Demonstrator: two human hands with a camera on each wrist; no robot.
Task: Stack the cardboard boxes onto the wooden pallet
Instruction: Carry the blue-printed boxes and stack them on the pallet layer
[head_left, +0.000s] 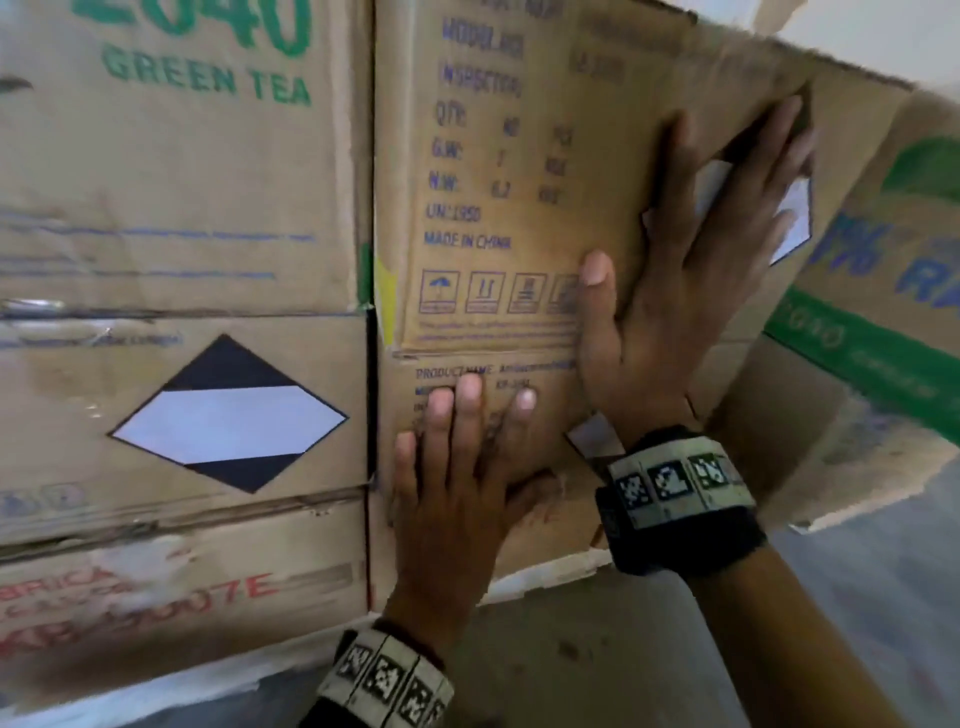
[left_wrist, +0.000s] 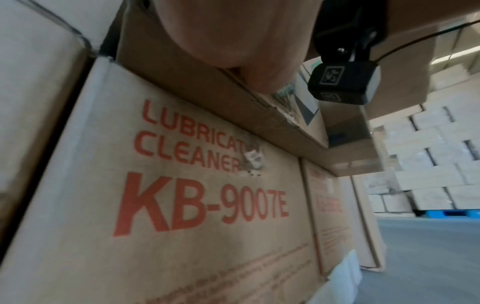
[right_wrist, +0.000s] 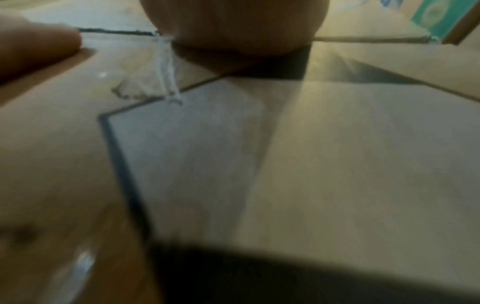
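We see both palms laid flat against stacked cardboard, fingers straight and spread, curled round nothing. The right hand (head_left: 691, 270) presses the upper box (head_left: 519, 182), the one printed in blue with "MADE IN CHINA"; its fingertips reach the box's far corner, covering most of a diamond label there. Just below it, the left hand (head_left: 462, 499) presses the lower box (head_left: 530, 395), hiding most of the print under the "PRODUCT NAME" line. Left of both hands stand the green tea box (head_left: 171, 156) and under it the box with a black and white diamond (head_left: 228, 413). Beneath the left palm sits the KB-9007E box (left_wrist: 197, 201), its red lettering partly torn. The right wrist view is blurred and dark along the bottom. The wooden pallet is hidden; we cannot tell where it lies
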